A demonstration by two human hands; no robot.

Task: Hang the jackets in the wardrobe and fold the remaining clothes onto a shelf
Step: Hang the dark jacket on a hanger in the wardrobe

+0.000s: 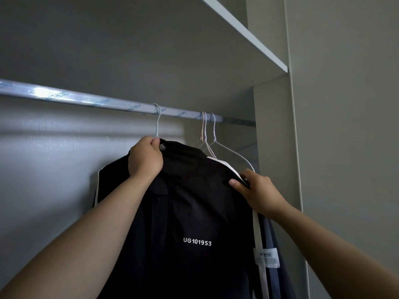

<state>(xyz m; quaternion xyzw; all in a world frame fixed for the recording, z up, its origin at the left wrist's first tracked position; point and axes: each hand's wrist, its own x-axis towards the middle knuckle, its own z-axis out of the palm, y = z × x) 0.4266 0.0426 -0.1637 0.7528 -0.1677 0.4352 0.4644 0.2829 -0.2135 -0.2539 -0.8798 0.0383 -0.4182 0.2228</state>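
The jacket (190, 212) is hanging on the rail (86, 100), nearly settled. The left hand (145, 157) is gripping its collar, the right hand (257, 190) at three o'clock pinching its shoulder; folding is probably waiting.

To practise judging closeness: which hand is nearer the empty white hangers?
Right. The right hand pinches the jacket just below the empty hangers; the left hand grips its collar, further left.

One head-worn wide-angle view, standing near and facing into the wardrobe (274, 137), tilted upward: rail (86, 99) crosses at mid-height, slanting down rightward, shelf (244, 33) seen from underneath, jacket (194, 212) fills the lower middle, close to lens.
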